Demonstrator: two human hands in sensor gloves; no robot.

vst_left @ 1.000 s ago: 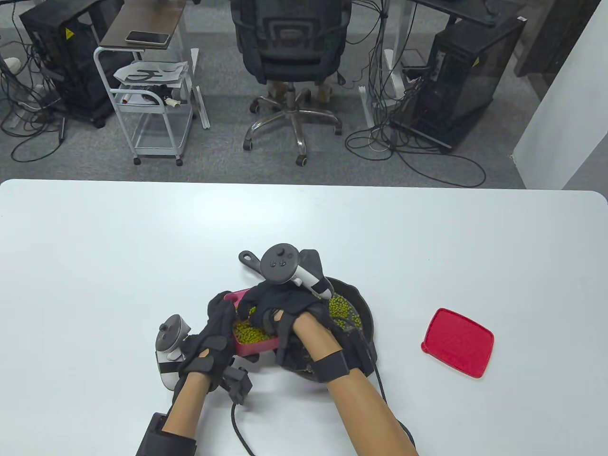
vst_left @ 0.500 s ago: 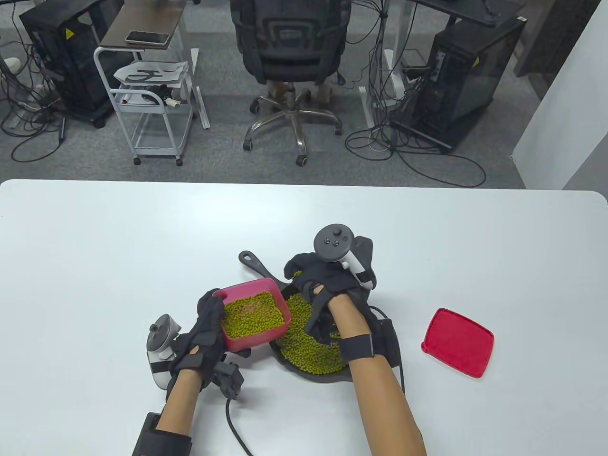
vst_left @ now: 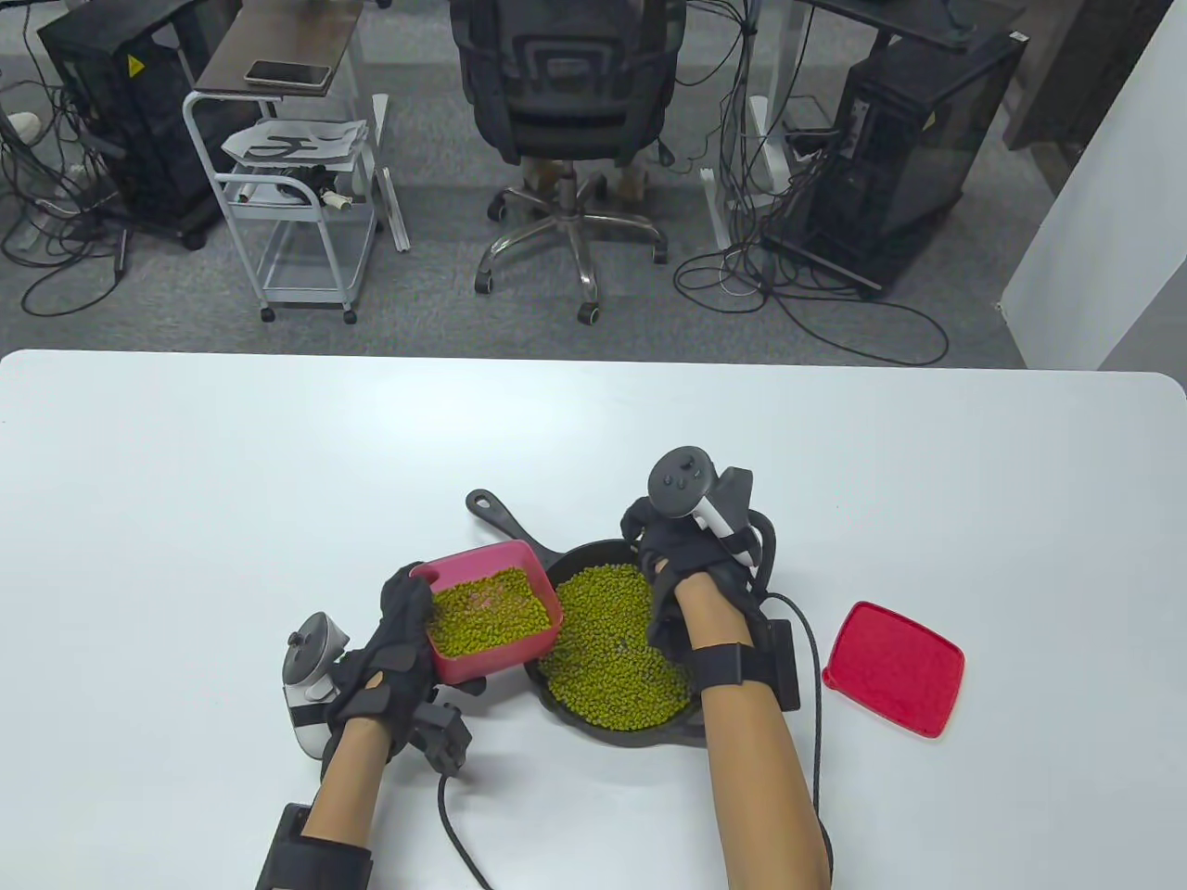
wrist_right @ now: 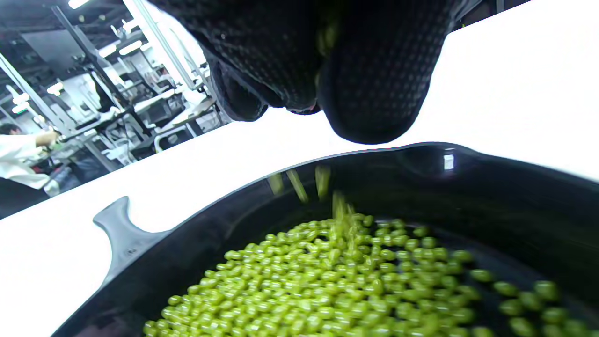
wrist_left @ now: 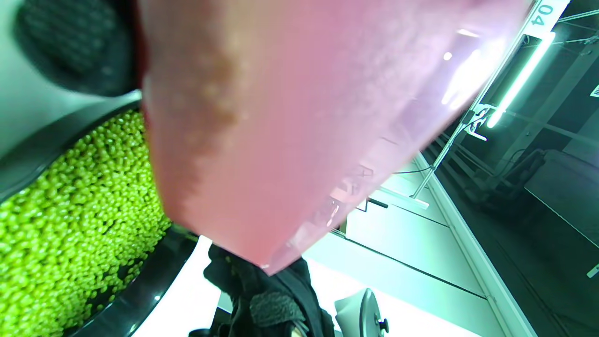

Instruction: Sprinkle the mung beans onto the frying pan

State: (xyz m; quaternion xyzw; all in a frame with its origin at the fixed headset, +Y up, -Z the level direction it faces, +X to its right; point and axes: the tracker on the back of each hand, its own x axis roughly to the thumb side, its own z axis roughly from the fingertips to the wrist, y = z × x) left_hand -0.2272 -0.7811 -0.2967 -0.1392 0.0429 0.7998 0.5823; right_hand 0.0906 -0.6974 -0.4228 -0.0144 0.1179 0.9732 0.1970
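Since 1 second ago, your right hand (vst_left: 691, 565) has left the pink square plastic container (vst_left: 491, 612) and crossed to the far right rim of the black cast-iron frying pan (vst_left: 519, 542), so the green mung beans (vst_left: 617, 649) in the pan now show.

Table view: your left hand (vst_left: 394, 649) grips the container's left wall and holds it raised over the pan's left edge, probably so each reach for more beans stays short. Your right hand hovers above the pan's far side, fingers bunched and pointing down. A red square plastic lid (vst_left: 893, 667) lies flat on the white table (vst_left: 185, 510), well apart to the right, out of the way.

Left wrist view: the container's translucent wall fills the frame, with the bean layer below it at left. The only readable writing is "04" on a white beam (wrist_left: 545, 11).

Right wrist view: your fingertips (wrist_right: 374, 93) are pinched together just above the pan, and blurred beans fall from them onto the heap. Some beans seem to remain between them. I see no brands or labels.
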